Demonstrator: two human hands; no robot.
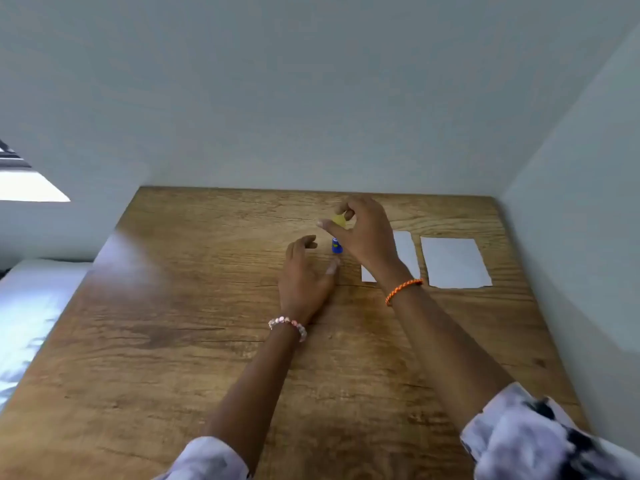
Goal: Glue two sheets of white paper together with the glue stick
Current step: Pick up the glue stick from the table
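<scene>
above the glue stick (337,246), right hand (363,233) pinches yellow cap (339,220).

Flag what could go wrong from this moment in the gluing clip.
1. The blue glue stick stands upright with neither hand gripping it; the open left hand beside it might knock it over.
2. The right hand pinches the small yellow cap at its fingertips; it could slip and roll off.
3. The right forearm crosses the nearer paper sheet and may shift it.
</scene>
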